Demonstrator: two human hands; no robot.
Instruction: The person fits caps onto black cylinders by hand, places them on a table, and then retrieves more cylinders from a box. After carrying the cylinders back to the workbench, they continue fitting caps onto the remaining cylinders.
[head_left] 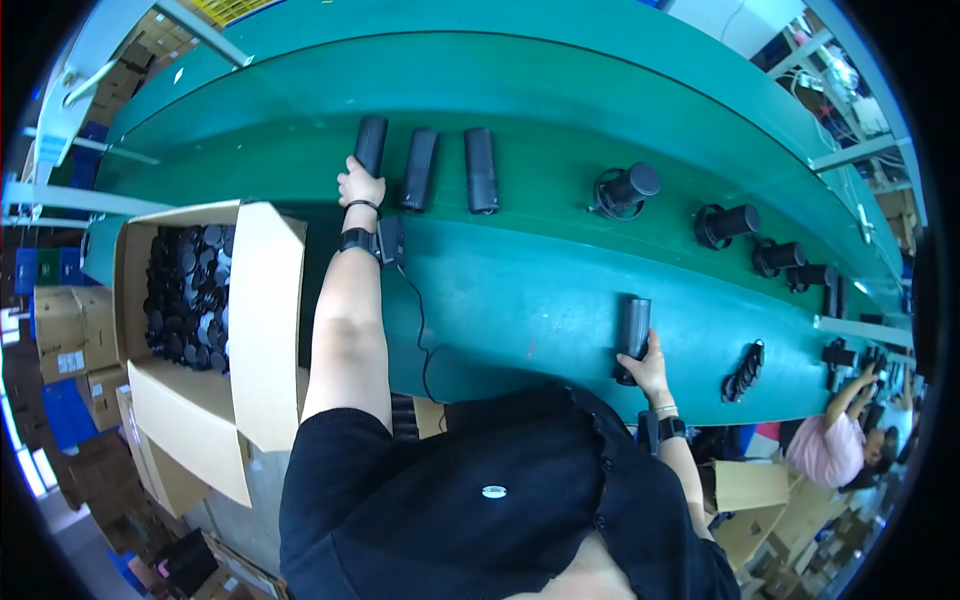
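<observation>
My left arm reaches to the far side of the green work surface, where my left hand (361, 187) is closed around the near end of a black cylinder (371, 145). Beside it are two similar cylinders, a second black cylinder (420, 170) and a third black cylinder (481, 170). Closer to my body, on the right, my right hand (648, 370) grips the lower part of another black cylinder (635, 322) between thumb and fingers. The palm sides of both hands are hidden.
An open cardboard box (272, 325) full of black discs stands at the left. Along the green belt (545, 165) sit several black cylinders in ring mounts (632, 188). A bundle of black rings (744, 372) lies at right. A cable (424, 330) crosses the near bench. A co-worker (828, 445) is farther right.
</observation>
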